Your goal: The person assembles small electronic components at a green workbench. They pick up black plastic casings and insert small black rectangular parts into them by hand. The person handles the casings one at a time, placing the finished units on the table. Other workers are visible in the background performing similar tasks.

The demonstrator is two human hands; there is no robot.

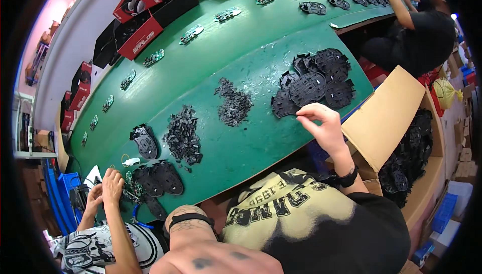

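My right hand (321, 126), with a black band on its wrist, is above the green table (261, 141). Its thumb and index fingertips are pinched together at the near edge of a pile of black mouse-shaped plastic shells (307, 88); whatever they hold is too small to make out. A tattooed arm (221, 254) with a black strap, apparently my left, rises from the lower edge. The end beyond the strap, apparently my left hand (188, 211), is foreshortened, its fingers hidden. Two heaps of small black plastic pieces (183, 136) (234, 102) lie between the arms.
A co-worker's hands (111, 186) are at the left, near blue-handled pliers (140, 219) and more black shells (159, 177). Green circuit boards (228, 14) line the table's far side, beside red-black boxes (140, 35). An opened carton (384, 118) holds shells at right; another person (416, 33) sits beyond.
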